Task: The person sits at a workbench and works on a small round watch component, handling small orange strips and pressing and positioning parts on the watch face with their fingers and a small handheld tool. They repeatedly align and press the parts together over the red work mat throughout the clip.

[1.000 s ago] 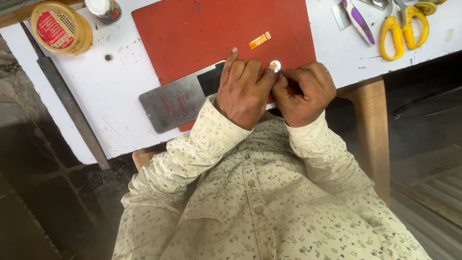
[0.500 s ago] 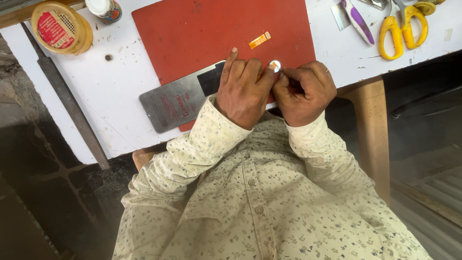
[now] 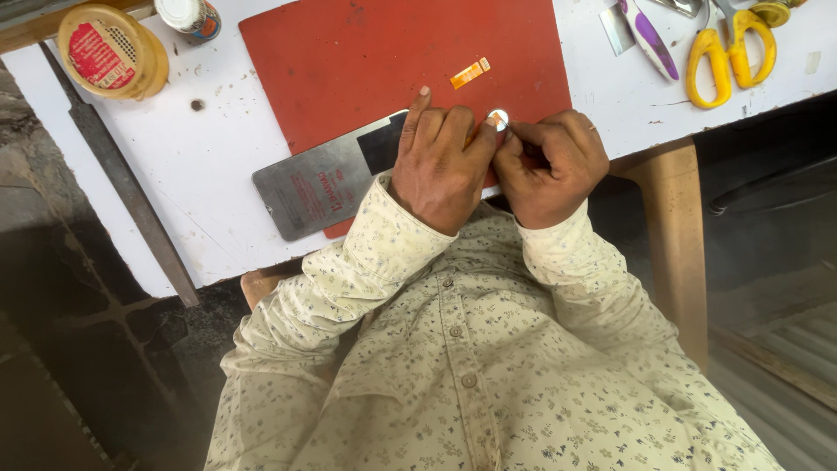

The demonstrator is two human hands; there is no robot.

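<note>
**Hands Hold Steady Over a Small Bright Disc at the Bench's Edge**

Nothing much shifts since a second ago: we keep both hands bunched together at the near edge of the red mat [image 3: 392, 61], and the orange scrap [image 3: 470, 73] lies where it lay. Our left hand [image 3: 440, 161] presses down on the grey metal plate [image 3: 318, 187], fingers close together, the forefinger stretched forward. Our right hand [image 3: 549, 166] curls tight, thumb and forefinger pinching at a small round silver disc [image 3: 498, 118] that shows just between the two hands; whether the left thumb also touches it, we cannot tell. The disc sits right at the mat's near edge, above the dark patch on the plate.

We judge the risk plain enough. The disc is tiny and smooth, so a pinch that loosens could send it off the white table [image 3: 218, 157] and down into our lap or to the floor. The plate overhangs the mat, and uneven pressure from the left hand could let it skid. Yellow scissors [image 3: 728, 52], a purple-handled tool [image 3: 649, 39] and a yellow tin [image 3: 109, 52] rest well apart, out of harm's way.
</note>
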